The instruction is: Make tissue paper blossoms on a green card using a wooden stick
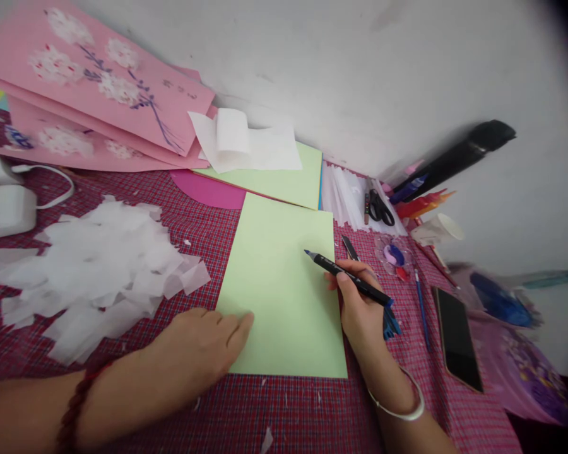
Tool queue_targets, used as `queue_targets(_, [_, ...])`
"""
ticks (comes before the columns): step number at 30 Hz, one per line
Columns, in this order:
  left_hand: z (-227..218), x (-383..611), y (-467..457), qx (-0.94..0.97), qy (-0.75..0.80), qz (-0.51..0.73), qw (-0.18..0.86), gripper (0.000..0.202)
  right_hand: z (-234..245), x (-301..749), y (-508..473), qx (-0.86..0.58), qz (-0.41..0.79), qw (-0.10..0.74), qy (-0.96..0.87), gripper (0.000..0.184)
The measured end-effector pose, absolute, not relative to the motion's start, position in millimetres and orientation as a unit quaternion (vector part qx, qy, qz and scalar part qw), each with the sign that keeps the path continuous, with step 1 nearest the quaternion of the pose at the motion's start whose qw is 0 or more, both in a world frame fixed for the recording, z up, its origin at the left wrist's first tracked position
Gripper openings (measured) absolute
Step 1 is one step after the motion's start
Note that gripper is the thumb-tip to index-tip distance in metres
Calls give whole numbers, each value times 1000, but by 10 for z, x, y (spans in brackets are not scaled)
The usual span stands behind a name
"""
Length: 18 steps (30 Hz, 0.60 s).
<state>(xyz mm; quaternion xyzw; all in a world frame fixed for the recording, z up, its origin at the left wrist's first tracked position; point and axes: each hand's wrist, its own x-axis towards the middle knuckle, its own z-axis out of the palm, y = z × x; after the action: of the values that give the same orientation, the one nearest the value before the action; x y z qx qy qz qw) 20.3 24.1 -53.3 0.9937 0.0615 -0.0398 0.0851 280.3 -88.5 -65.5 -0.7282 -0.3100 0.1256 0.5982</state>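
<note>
A sheet of light green paper (279, 277) lies on the checked tablecloth in front of me, with no marks showing on it. My right hand (360, 302) grips a black marker (350, 277), its uncapped blue tip pointing left over the upper right of the sheet, apparently just above it. Palm down, my left hand (203, 340) rests on the sheet's lower left edge; its fingers lie on the paper, some partly hidden, and nothing is held. Left of the sheet, near that hand, is a heap of white tissue squares (104, 265).
Pink cards with white blossoms (123, 82) lean at the back left. A tissue roll (233, 133) sits on stacked paper (288, 176). Scissors (381, 208), a paintbrush (421, 309), a paper cup (438, 230) and a phone (457, 340) are at right. A white charger (7, 205) stands far left.
</note>
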Motion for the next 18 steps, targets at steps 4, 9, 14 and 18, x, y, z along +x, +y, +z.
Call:
queue_targets(4, [-592,214,181,995,-32,-5,90,49,-669,2818,-884,-730,128,598,-304,15])
queue_targets(9, [-617,218,194,993,-26,-34,110,52,-680,2832,-930,-724,141,622,-264,11])
queue_targets(14, [-593,218,211,989,-12,-57,137,54,-662,2835,-982,-711,165,643,-233,10])
queue_targets(18, [-542,254,237,981,-11,-85,176,50,-648,2820,-993,-705,162,653,-225,11])
